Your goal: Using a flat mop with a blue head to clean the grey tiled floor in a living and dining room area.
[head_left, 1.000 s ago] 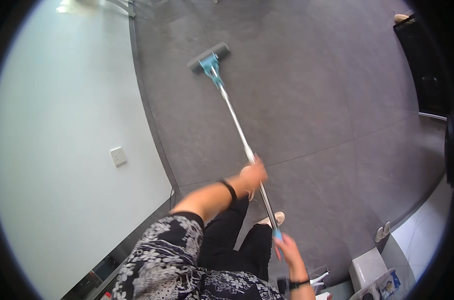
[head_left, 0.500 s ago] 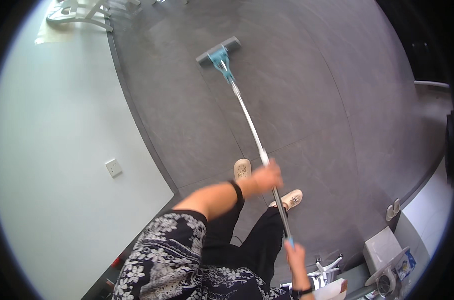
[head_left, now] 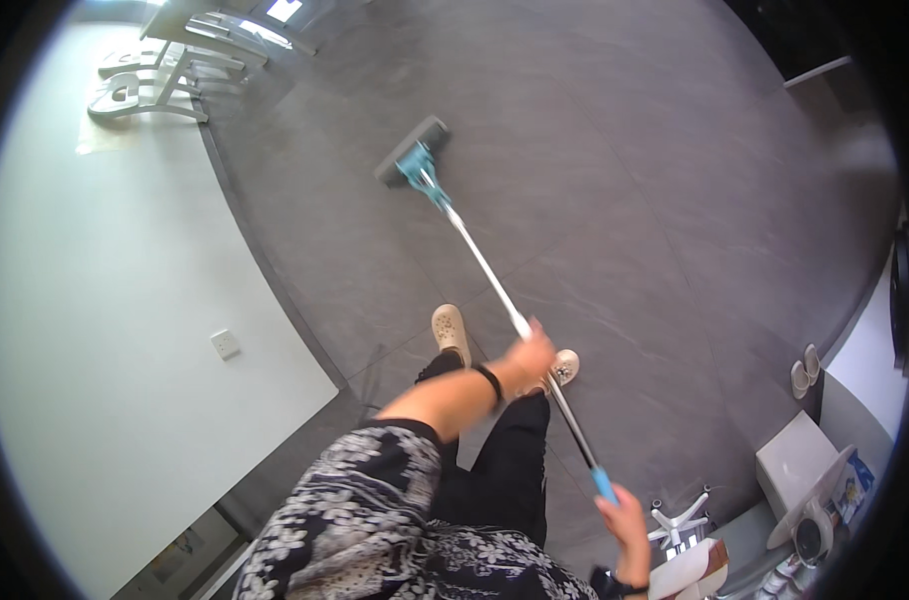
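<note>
A sponge mop with a long metal pole slants across the view, from upper left to lower right. Its grey sponge head, on a teal bracket, lies on the dark grey tiled floor. My left hand is closed around the pole partway down, below its white collar. At the near end, my right hand grips the pole by its light blue handle. My feet, in cream clogs, stand on either side of the pole's line.
A white wall with a socket runs along the left. White chair legs stand at the far left. To the right lie slippers, a white box and a wheeled chair base.
The mop head has swung left and come somewhat nearer. My right hand has shifted right and down with the handle, and my feet have moved left in view.
</note>
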Available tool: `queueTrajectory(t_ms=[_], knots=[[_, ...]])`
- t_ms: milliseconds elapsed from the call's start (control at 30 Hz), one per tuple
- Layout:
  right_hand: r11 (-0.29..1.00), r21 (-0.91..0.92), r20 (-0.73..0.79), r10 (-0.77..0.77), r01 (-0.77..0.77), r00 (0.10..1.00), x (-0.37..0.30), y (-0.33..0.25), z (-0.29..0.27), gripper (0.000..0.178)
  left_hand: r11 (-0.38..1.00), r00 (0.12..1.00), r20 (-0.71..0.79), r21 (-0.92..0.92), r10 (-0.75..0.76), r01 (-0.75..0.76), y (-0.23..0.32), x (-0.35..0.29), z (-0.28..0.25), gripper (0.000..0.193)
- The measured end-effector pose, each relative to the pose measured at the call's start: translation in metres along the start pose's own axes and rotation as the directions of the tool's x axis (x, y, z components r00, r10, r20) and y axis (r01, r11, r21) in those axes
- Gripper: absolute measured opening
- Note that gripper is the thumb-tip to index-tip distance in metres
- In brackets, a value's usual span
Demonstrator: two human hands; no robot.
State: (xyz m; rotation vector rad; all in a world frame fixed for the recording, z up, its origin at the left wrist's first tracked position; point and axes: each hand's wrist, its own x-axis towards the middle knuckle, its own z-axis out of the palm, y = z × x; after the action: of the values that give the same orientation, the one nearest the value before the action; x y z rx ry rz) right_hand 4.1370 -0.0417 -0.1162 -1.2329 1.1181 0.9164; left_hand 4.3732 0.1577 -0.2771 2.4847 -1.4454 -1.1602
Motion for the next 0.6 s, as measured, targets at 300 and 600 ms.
queueTrajectory(t_ms=[300,600], knots=[[0.848,-0.336,-0.457,0.234,-0.41,0.858,-0.215,0.165,-0.144,0.022,0.736,0.74,0.173,-0.382,0.651,-0.558,0.328,0.025,0.048,0.008],[0.939,-0.269,-0.386,0.099,-0.215,0.917,-0.093,0.078,-0.07,0.035,0.906,0.864,0.28,-0.064,0.418,-0.417,0.148,0.05,0.004,0.009]])
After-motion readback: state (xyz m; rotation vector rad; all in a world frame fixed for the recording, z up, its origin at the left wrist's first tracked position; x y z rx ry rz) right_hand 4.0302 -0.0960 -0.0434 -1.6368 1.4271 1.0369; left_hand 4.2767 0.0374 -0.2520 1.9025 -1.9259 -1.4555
